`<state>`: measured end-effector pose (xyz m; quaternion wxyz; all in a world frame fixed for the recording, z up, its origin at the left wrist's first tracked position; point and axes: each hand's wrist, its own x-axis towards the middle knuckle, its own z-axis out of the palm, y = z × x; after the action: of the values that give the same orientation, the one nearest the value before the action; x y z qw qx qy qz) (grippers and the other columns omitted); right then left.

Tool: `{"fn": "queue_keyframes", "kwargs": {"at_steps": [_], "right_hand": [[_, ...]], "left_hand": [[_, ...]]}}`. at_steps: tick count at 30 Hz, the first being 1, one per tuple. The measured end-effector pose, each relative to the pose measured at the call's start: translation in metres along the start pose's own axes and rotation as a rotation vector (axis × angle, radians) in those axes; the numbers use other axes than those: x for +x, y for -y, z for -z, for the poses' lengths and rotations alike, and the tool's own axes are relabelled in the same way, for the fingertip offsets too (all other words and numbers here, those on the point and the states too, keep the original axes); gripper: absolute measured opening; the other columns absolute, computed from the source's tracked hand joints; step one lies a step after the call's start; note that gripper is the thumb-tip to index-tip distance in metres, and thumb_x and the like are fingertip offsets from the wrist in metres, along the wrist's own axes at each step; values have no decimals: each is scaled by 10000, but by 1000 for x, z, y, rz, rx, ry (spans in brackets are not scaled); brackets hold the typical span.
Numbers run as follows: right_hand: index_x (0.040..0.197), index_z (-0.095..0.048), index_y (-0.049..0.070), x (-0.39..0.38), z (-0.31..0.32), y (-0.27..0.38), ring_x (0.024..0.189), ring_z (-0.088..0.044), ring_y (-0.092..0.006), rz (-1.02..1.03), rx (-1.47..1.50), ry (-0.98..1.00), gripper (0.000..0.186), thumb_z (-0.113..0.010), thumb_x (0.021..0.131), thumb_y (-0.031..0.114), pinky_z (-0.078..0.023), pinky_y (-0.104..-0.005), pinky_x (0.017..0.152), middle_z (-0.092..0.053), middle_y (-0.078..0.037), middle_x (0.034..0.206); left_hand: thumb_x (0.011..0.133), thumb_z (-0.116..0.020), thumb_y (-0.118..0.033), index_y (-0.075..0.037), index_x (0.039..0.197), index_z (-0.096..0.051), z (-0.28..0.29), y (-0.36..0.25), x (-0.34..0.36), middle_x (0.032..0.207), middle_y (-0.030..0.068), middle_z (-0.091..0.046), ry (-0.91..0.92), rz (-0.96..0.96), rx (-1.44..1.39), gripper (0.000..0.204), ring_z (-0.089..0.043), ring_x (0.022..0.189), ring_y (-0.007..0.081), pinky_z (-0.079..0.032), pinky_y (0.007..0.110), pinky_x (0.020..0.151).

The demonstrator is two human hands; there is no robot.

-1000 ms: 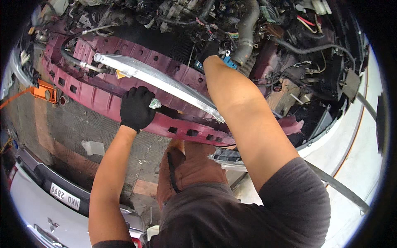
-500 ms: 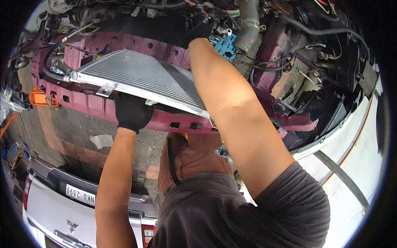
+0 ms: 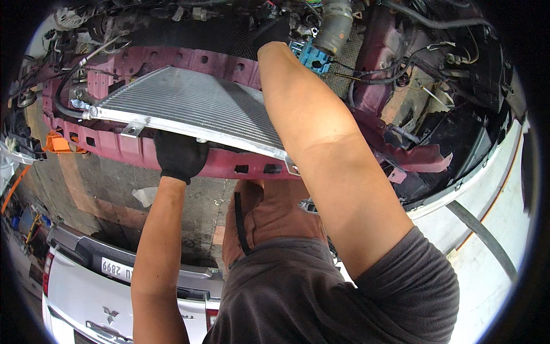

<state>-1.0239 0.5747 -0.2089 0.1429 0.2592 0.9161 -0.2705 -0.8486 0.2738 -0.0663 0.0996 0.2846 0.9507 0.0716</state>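
A silver finned heat exchanger [image 3: 189,106] lies tilted across a maroon car front structure [image 3: 109,146], with a hose at its left end. My left hand [image 3: 180,155], in a black glove, is under its front edge against the lower crossmember; its fingers are hidden by the exchanger. My right hand [image 3: 272,31], also gloved in black, reaches into the engine bay behind the exchanger, beside a blue part [image 3: 315,59] and a large grey hose [image 3: 335,28]. Its fingers are too dark and hidden to make out. My right forearm covers the exchanger's right part.
An orange tool [image 3: 57,142] stands at the far left. A white vehicle with a rear plate [image 3: 80,286] is below left. A white body panel [image 3: 487,218] curves along the right, and black hoses and wiring [image 3: 389,71] fill the right of the bay.
The exchanger has tipped over, so its broad finned face now shows. My left hand has gone under its edge, and my right hand has reached farther up and left into the bay.
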Motion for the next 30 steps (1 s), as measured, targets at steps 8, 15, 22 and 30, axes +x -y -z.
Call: {"fn": "queue_keyframes", "kwargs": {"at_steps": [8, 15, 22, 30], "right_hand": [[1125, -741, 168, -1, 2, 5, 1065, -690, -337, 31, -22, 2, 336, -558, 935, 375, -556, -450, 907, -720, -117, 1162], [1134, -746, 175, -3, 4, 10, 1083, -688, -341, 39, -39, 11, 357, -551, 933, 396, -553, -455, 919, -718, -118, 1183], [1143, -750, 182, -8, 6, 11, 1101, -686, -344, 51, -53, 12, 377, -543, 932, 416, -549, -459, 932, -715, -119, 1204], [1154, -755, 190, -13, 13, -2, 1122, -683, -349, 58, -92, 12, 401, -535, 930, 440, -545, -463, 947, -713, -120, 1227]], "left_hand": [[912, -601, -511, -46, 1285, -635, -3, 2, -4, 1288, 233, -625, 65, 38, -24, 597, -549, 1184, 490, -385, 605, 1014], [905, -605, -500, -48, 1308, -621, 1, -1, -3, 1319, 242, -597, 96, 51, -10, 605, -529, 1206, 490, -374, 598, 1030], [902, -621, -480, -53, 1284, -642, -4, 2, -3, 1260, 219, -641, 102, 60, -45, 573, -566, 1172, 464, -395, 588, 1019], [912, -614, -481, -71, 1234, -684, -1, 2, 0, 1231, 212, -668, 6, 14, -47, 526, -589, 1145, 467, -409, 584, 1008]]}}
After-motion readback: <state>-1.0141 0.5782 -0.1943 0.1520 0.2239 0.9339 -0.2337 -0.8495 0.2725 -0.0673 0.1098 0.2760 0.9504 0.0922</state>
